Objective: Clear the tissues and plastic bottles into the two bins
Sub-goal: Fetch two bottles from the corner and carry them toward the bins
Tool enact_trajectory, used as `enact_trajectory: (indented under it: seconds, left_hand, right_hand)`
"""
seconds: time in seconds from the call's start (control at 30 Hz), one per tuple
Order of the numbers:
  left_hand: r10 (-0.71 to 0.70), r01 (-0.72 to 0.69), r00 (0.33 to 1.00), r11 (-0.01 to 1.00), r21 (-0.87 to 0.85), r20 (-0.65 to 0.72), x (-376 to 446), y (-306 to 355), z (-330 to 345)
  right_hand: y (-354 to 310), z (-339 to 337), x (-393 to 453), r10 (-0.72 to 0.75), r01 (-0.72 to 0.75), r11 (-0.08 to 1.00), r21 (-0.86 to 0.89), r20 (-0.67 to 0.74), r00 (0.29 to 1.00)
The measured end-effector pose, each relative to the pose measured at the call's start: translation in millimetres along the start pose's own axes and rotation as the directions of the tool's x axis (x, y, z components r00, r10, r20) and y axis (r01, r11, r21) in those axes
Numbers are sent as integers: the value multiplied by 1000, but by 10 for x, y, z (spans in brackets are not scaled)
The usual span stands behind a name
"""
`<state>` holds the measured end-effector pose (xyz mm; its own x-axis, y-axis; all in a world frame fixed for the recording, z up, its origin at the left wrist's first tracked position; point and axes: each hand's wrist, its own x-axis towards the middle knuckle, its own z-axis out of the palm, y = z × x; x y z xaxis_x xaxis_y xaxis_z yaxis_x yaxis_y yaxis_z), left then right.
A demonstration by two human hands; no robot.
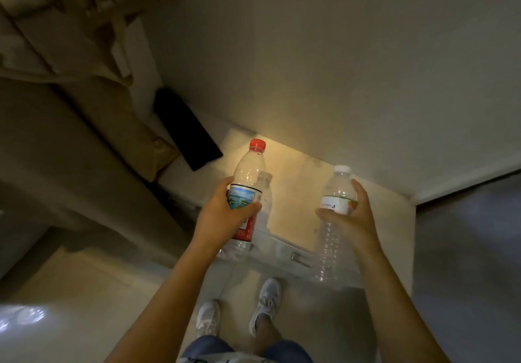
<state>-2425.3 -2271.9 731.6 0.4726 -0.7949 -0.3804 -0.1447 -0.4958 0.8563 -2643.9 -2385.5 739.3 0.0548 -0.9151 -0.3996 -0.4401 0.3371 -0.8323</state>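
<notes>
Bottom of the frame is just denim shorts [205, 347] and two pale sneakers [269, 296] on a tiled floor [84, 292]. Moving up, both bare arms reach toward the middle of the frame, one clear plastic bottle each. The left hand [222, 216] has its fingers [248, 210] and thumb wrapped around a red-capped bottle [248, 190], gripping it right over the label; that label has a blue and green landscape picture up top and a red band lower down with white writing, too blurry to read, so no brand from me. The right hand [351, 216] is clamped the same way on a white-capped bottle [335, 221], which has a white label with a bit of green and orange on it, text way too small to make out. Both look empty and are held up in the air, caps pointing to the top of the frame, over a pale tabletop [293, 202] lit by a warm yellow patch. A handle shows on its front edge between the bottles. Further back, left of centre, a flat black thing [187, 131] leans near the wall. Upper left is a bed [56, 52] with rumpled beige bedding. Plain wall [338, 52] fills the top right.
</notes>
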Motion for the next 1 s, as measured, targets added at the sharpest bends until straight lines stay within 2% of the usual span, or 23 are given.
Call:
enact_trajectory:
  seconds: [0.13, 0.33, 0.53, 0.8, 1.0]
  left_hand:
    - [38, -47, 997, 990, -131, -73, -303, -15, -552]
    - [54, -89, 991, 947, -309, -119, -896, 17, -1304]
    - [84, -137, 987, 884, -448, -138, -1522, 282, -1805]
    - [-29, -190, 940, 784, -590, -341, -2173, 315, -1808]
    - [-141, -227, 873, 731, -643, -467, -2731, 220, -1561]
  right_hand:
    - [-485, 452, -471, -84, 68, 984, 162, 97, 992]
    - [-880, 827, -1173, -172, 56, 932, 359, 299, 939]
    - [-1242, 859, -1696, -293, 109, 913, 392, 448, 845]
    - [-1511, 800, -1975, -402, 206, 903, 376, 575, 713]
    - [-1430, 758, -2111, -444, 277, 896, 347, 704, 553]
